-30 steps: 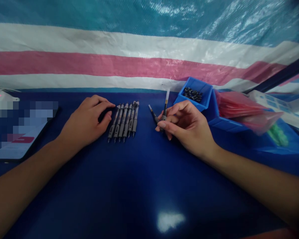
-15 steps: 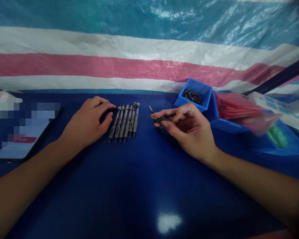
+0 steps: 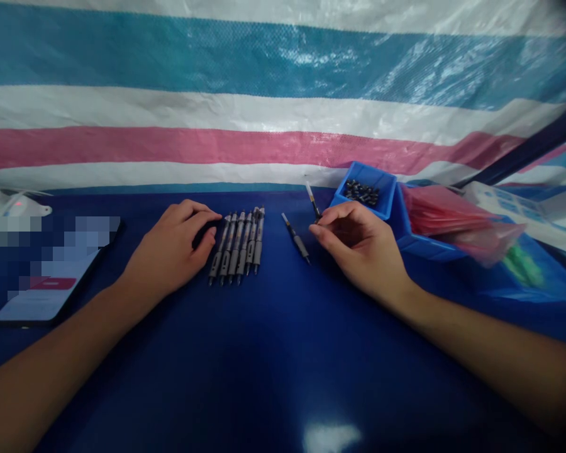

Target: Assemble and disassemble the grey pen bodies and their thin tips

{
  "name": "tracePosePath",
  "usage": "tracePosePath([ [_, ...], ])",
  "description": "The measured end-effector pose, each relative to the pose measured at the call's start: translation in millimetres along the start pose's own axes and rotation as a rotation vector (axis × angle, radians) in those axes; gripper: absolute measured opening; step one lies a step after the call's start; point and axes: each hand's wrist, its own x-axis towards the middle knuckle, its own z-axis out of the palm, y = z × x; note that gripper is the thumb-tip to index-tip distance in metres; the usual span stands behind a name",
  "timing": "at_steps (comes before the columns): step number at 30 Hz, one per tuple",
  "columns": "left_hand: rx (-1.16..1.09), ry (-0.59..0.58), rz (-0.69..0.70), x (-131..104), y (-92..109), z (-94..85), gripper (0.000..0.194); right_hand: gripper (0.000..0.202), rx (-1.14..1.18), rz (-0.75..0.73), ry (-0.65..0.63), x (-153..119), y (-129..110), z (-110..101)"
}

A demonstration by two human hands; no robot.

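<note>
Several grey-gripped pens (image 3: pixel 238 248) with clear upper barrels lie side by side in a row, tips toward me. My left hand (image 3: pixel 172 245) rests on the table just left of them, thumb and forefinger apart, fingertips beside the leftmost pen; nothing shows in it. Between finger and thumb, my right hand (image 3: pixel 358 242) pinches a pen lower section with its refill (image 3: pixel 312 196) standing out upward. Its lower end is hidden behind my fingers. A similar pen lower section with refill (image 3: pixel 296 238) lies on the table between the row and my right hand.
A small blue bin (image 3: pixel 387 195) of short black parts stands at the back right. Beside it, another blue bin (image 3: pixel 429 246) holds pink plastic bags (image 3: pixel 446 214), with a green bundle (image 3: pixel 528 267) further right. A phone (image 3: pixel 56 277) lies on the left. A striped sheet (image 3: pixel 217 145) hangs behind.
My right hand has tilted the pen section it holds more upright, its refill pointing up. The similar piece on the table now shows fully. My left hand stays by the row; the view has tipped upward.
</note>
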Motion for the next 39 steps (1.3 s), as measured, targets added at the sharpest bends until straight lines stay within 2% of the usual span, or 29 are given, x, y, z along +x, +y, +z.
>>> tracePosePath([
  [5, 0.004, 0.022, 0.003, -1, 2, 1.5, 0.041, 0.016, -0.268, 0.019, -0.115, 0, -6, -1],
  [9, 0.008, 0.031, 0.015, -1, 1, 2.4, 0.042, 0.011, -0.42, -0.095, -0.234, -2, -13, -1],
  [12, 0.01, 0.03, 0.013, -1, 1, 2.0, 0.041, 0.014, -0.496, -0.155, -0.306, -3, -15, -2],
  [25, 0.011, 0.03, 0.027, 0, -1, 1.9, 0.041, 0.041, -0.522, -0.207, -0.364, -7, -14, -3],
  [29, 0.011, 0.024, 0.015, 0, 0, 1.3, 0.042, 0.037, -0.547, -0.224, -0.412, -6, -12, -3],
  [39, 0.044, 0.019, 0.048, 1, 7, -3.2, 0.046, 0.045, -0.544, -0.212, -0.395, -6, -15, -3],
])
